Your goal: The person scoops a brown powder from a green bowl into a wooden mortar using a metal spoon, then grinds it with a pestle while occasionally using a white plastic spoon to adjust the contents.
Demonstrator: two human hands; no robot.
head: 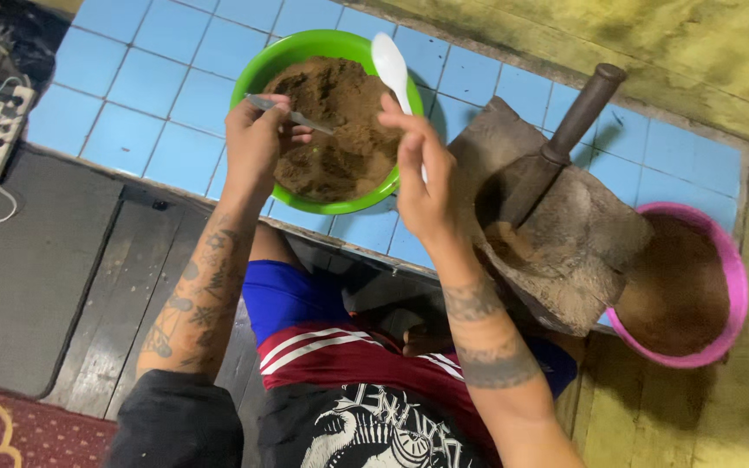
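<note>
Fingers of the left hand (256,139) pinch a thin metal utensil (292,115), its long axis running out rightward and slightly down, tip over the brown powder (335,130). The right hand (422,186) grips a white plastic spoon (392,65) that stands nearly upright, bowl pointing away from the person. Both hover over the green bowl (257,69) on the blue tiled ledge (132,95). Right of it lie a stone mortar (578,251) with a dark pestle (569,139), then a pink bowl (734,277).
</note>
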